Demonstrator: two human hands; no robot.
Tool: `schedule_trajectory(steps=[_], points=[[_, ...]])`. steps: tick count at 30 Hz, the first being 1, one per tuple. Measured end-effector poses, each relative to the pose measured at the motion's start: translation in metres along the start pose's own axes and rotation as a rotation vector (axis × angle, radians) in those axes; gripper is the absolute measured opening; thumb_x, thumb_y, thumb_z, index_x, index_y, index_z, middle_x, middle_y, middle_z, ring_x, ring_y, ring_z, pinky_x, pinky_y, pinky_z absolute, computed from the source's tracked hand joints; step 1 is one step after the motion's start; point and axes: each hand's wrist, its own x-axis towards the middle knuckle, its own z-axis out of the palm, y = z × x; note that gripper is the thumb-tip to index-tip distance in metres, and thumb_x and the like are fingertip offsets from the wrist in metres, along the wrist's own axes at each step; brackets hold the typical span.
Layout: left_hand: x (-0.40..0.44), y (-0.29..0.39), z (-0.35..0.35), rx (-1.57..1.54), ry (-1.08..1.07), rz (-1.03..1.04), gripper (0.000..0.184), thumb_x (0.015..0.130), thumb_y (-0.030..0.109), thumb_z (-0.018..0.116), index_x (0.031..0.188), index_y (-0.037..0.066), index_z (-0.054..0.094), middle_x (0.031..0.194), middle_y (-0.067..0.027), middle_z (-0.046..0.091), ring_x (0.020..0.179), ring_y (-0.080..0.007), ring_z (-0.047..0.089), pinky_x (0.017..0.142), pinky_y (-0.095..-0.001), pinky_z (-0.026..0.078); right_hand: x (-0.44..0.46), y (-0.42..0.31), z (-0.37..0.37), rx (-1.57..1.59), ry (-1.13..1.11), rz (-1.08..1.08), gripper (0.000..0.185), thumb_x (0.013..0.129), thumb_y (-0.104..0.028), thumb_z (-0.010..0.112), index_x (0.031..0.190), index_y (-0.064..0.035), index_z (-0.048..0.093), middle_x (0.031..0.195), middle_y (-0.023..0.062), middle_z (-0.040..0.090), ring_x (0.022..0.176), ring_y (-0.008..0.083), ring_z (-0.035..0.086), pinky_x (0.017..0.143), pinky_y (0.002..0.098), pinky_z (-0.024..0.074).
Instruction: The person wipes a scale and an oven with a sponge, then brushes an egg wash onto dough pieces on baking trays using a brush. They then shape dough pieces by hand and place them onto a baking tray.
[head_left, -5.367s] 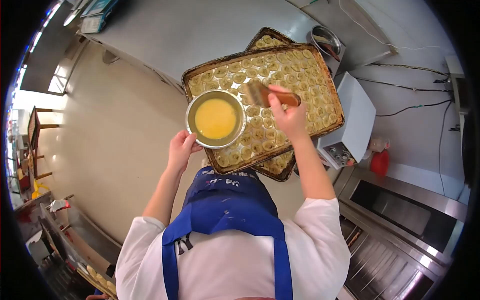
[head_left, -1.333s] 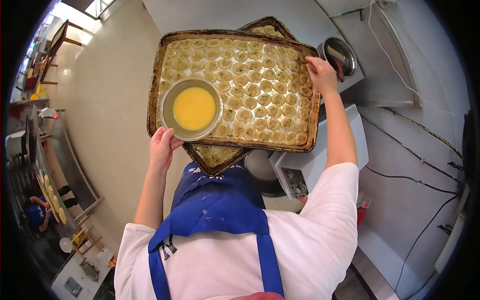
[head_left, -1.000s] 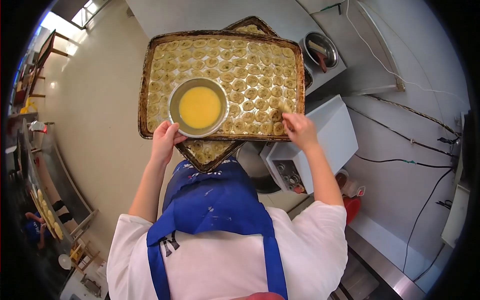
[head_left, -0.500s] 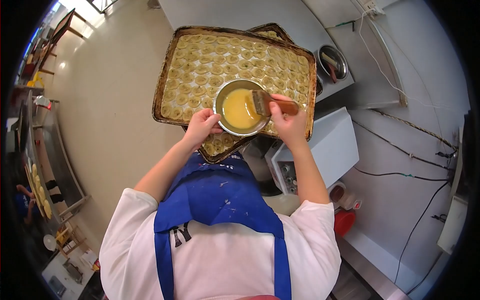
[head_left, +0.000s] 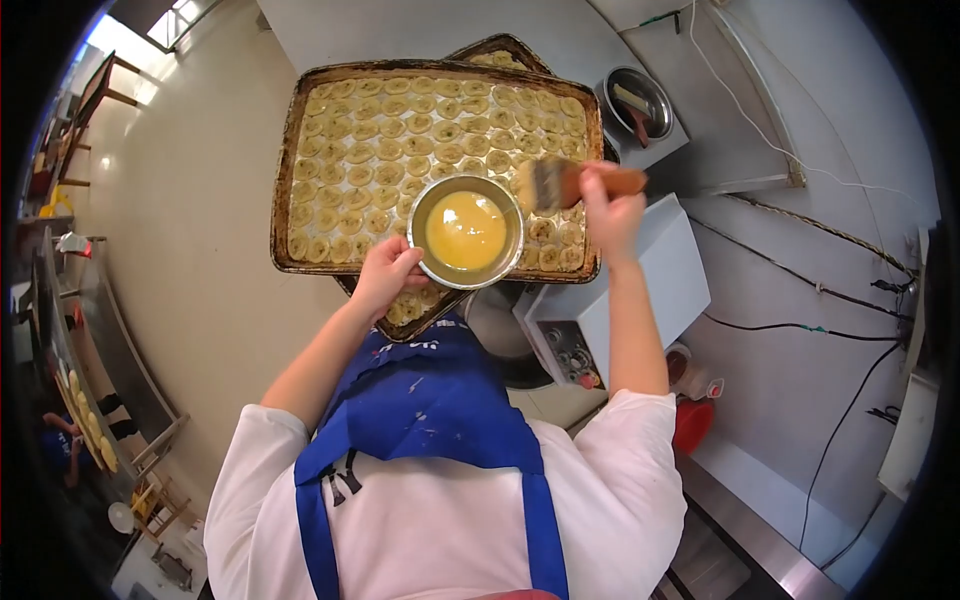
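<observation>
My left hand [head_left: 390,275] grips the rim of a metal bowl [head_left: 416,215] that holds yellow liquid, which looks like egg wash. In my right hand [head_left: 612,212] is a pastry brush [head_left: 575,186] with a wooden handle, a little blurred by motion. Its bristles point left, just right of the bowl and over the baking tray [head_left: 283,180]. Rows of flat round dough pieces [head_left: 388,148] cover that tray. Beneath it, turned at an angle, lies a second tray [head_left: 520,48] with similar pieces, mostly hidden.
Behind the trays is a grey worktop [head_left: 400,30]. A metal pot [head_left: 640,105] with utensils stands at its right. Below my right forearm is a white box-like lid or panel [head_left: 650,270]. Cables [head_left: 800,330] run along the right wall. Another person [head_left: 65,440] works at far left.
My right hand has moved the brush out of the bowl, rightward over the tray. My left hand still holds the bowl. The view has shifted slightly.
</observation>
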Motion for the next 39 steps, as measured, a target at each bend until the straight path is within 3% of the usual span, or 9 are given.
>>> schedule_trajectory(steps=[4,6,12,16,19,21,25,30,39], points=[[0.001,-0.004,0.001,-0.010,0.015,-0.014,0.009,0.090,0.011,0.054,0.085,0.004,0.053,0.079,-0.0022,0.058,0.069,-0.0087,0.059,0.064,-0.0237,0.055,0.081,0.057,-0.027,-0.557,0.057,-0.154,0.023,0.085,-0.028,0.060,0.089,-0.0073,0.069,0.069,0.0126,0.065,0.064,0.0307,0.064,0.059,0.0354,0.0483],[0.001,-0.005,0.002,-0.005,0.028,-0.018,0.010,0.092,0.012,0.052,0.089,0.003,0.054,0.083,-0.0043,0.062,0.072,-0.0103,0.062,0.065,-0.0241,0.056,0.100,0.090,-0.023,-0.607,0.068,-0.223,0.022,0.085,-0.027,0.060,0.090,-0.0073,0.069,0.070,0.0134,0.065,0.066,0.0317,0.063,0.060,0.0356,0.0485],[0.000,0.003,-0.016,0.016,0.033,-0.023,0.009,0.092,0.011,0.051,0.087,0.005,0.053,0.083,-0.0048,0.063,0.074,-0.0122,0.064,0.065,-0.0256,0.056,0.039,0.119,-0.061,-0.740,-0.219,0.023,0.024,0.081,-0.028,0.062,0.089,-0.0056,0.067,0.075,0.0148,0.066,0.072,0.0311,0.064,0.064,0.0363,0.0497],[-0.001,0.010,-0.030,0.047,0.039,0.005,0.007,0.092,0.011,0.050,0.088,0.005,0.053,0.085,-0.0049,0.063,0.072,-0.0118,0.063,0.064,-0.0242,0.054,-0.029,0.060,-0.071,-0.502,-0.509,0.192,0.020,0.079,-0.023,0.062,0.086,-0.0046,0.066,0.075,0.0166,0.066,0.071,0.0342,0.064,0.065,0.0383,0.0506],[-0.011,0.024,-0.026,0.015,0.110,-0.008,0.012,0.091,0.010,0.053,0.081,0.005,0.050,0.080,-0.0048,0.062,0.071,-0.0121,0.063,0.065,-0.0260,0.055,-0.006,0.057,-0.063,-0.541,-0.588,0.119,0.021,0.078,-0.023,0.064,0.085,-0.0041,0.065,0.075,0.0164,0.065,0.070,0.0348,0.064,0.064,0.0394,0.0508],[-0.016,0.026,-0.029,0.004,0.119,0.014,0.011,0.092,0.010,0.052,0.082,0.005,0.050,0.081,-0.0056,0.062,0.072,-0.0134,0.064,0.066,-0.0273,0.056,0.036,0.088,-0.054,-0.551,-0.479,-0.106,0.021,0.079,-0.024,0.065,0.085,-0.0042,0.064,0.074,0.0159,0.065,0.068,0.0332,0.064,0.061,0.0382,0.0510],[-0.033,0.029,-0.031,-0.071,0.198,0.039,0.011,0.092,0.009,0.051,0.082,0.004,0.049,0.082,-0.0068,0.063,0.072,-0.0155,0.065,0.066,-0.0292,0.057,0.130,0.118,-0.024,-0.604,-0.338,-0.356,0.019,0.082,-0.017,0.066,0.101,-0.0149,0.065,0.079,0.0099,0.066,0.067,0.0246,0.063,0.061,0.0321,0.0507],[-0.043,0.031,-0.044,-0.123,0.256,0.084,0.012,0.093,0.010,0.050,0.082,0.005,0.050,0.081,-0.0069,0.064,0.069,-0.0134,0.065,0.064,-0.0265,0.057,0.122,0.140,-0.016,-0.701,-0.347,-0.603,0.039,0.071,-0.004,0.069,0.108,-0.0148,0.062,0.103,0.0037,0.065,0.091,0.0253,0.060,0.076,0.0347,0.0505],[-0.039,0.026,-0.096,-0.175,0.274,0.163,0.013,0.093,0.012,0.051,0.082,0.008,0.049,0.080,-0.0039,0.062,0.068,-0.0119,0.063,0.064,-0.0247,0.055,-0.049,0.058,-0.043,-0.755,-0.414,-0.346,0.015,0.079,-0.013,0.064,0.094,-0.0121,0.062,0.086,0.0079,0.067,0.074,0.0252,0.064,0.065,0.0341,0.0527]])
